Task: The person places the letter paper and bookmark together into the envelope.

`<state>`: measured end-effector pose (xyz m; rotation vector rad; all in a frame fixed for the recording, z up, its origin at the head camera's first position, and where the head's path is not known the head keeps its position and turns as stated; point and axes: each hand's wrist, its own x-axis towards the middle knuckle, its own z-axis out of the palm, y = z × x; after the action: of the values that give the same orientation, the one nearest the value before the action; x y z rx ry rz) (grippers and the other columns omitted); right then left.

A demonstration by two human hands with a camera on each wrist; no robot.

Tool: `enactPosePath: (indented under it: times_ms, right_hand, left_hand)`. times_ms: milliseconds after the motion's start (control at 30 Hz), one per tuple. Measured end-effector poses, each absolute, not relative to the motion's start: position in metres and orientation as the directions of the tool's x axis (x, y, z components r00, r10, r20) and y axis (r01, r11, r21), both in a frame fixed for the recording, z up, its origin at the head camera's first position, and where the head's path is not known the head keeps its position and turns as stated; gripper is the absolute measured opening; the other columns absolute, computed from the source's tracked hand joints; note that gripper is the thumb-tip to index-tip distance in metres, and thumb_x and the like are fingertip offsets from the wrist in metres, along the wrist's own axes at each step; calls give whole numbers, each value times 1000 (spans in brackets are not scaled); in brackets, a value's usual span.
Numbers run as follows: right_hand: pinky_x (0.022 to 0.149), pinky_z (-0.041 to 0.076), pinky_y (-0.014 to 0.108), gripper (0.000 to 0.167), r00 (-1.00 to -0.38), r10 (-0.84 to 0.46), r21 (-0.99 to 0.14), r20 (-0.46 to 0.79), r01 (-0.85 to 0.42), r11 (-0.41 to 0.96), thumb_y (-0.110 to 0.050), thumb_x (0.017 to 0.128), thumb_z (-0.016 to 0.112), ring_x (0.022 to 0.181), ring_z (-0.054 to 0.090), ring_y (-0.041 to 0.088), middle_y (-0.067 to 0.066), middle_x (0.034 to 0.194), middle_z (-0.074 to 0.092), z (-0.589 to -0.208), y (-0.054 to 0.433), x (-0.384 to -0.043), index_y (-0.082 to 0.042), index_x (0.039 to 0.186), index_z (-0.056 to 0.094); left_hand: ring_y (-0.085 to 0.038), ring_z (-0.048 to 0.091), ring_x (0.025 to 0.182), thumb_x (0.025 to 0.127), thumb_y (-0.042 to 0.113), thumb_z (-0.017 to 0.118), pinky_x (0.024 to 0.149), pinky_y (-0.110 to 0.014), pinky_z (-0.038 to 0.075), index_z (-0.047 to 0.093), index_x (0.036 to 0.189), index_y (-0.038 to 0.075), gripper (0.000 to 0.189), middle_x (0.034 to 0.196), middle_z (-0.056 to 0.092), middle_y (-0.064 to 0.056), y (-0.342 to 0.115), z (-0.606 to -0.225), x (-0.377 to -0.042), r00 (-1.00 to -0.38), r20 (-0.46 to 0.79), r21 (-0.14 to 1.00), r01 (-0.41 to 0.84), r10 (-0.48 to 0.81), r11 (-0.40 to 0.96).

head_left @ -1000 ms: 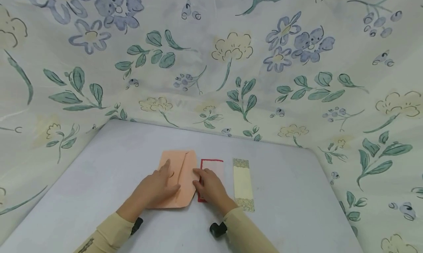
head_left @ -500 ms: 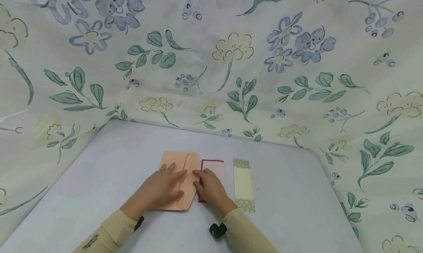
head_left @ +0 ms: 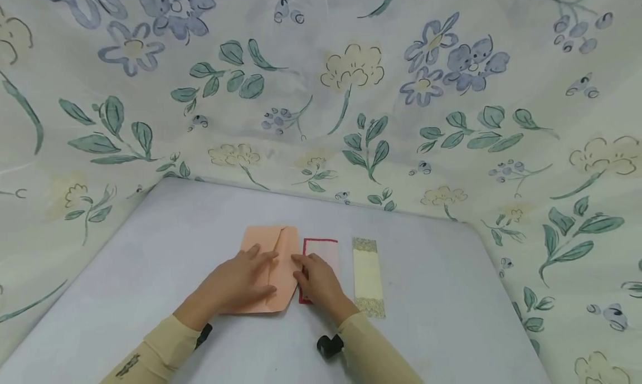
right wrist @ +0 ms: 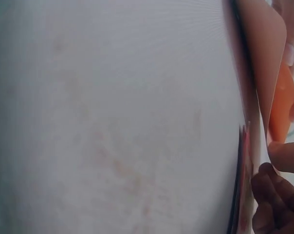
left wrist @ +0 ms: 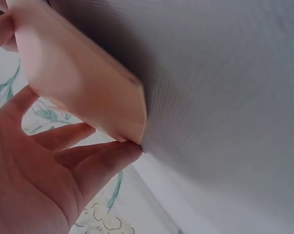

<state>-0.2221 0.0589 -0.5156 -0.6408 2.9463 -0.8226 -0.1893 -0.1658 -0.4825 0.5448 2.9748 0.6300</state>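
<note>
A peach paper envelope (head_left: pixel 287 272) lies on the table, its folded flap seam facing up. My left hand (head_left: pixel 233 283) rests on its left part with fingers spread, the fingertips and thumb near the seam. In the left wrist view, these fingers touch the envelope (left wrist: pixel 88 83), which stands slightly off the tabletop at one end. My right hand (head_left: pixel 321 283) pinches the envelope's right edge between thumb and fingers. The right wrist view shows the thumb (right wrist: pixel 285 155) against that edge and an orange inner surface (right wrist: pixel 283 105) behind it. A red-bordered card (head_left: pixel 323 253) lies partly hidden under the right hand.
Right of the card lies a cream paper strip (head_left: pixel 368 275) with glittery ends. The pale table (head_left: pixel 436 295) backs onto a flowered cloth (head_left: pixel 301 94). Dark wrist devices (head_left: pixel 329 346) show at both sleeves.
The left hand's fingers have spread and shifted rightward toward the seam. The right hand keeps its pinch on the envelope's edge. The head view has tilted slightly.
</note>
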Motion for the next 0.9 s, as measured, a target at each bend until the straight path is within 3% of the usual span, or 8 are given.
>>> enactPosePath:
  times_ms: [267, 900]
  right_hand:
    - [55, 41, 20, 39, -943, -327, -658, 61, -284, 698, -12, 97, 69, 69, 47, 5, -1, 98, 60, -513, 54, -224, -13, 136, 66]
    - [55, 40, 20, 37, -945, -309, -673, 107, -298, 677, -11, 96, 69, 67, 46, 5, -4, 83, 52, -515, 59, -224, -11, 133, 68]
  left_hand:
    - [-58, 47, 130, 87, 56, 74, 94, -67, 47, 51, 149, 19, 76, 153, 40, -31, -168, -482, -191, -945, 5, 422, 299, 328, 856]
    - [-54, 50, 130, 87, 54, 75, 96, -66, 46, 51, 149, 16, 76, 152, 42, -30, -163, -481, -193, -951, 16, 448, 283, 309, 848]
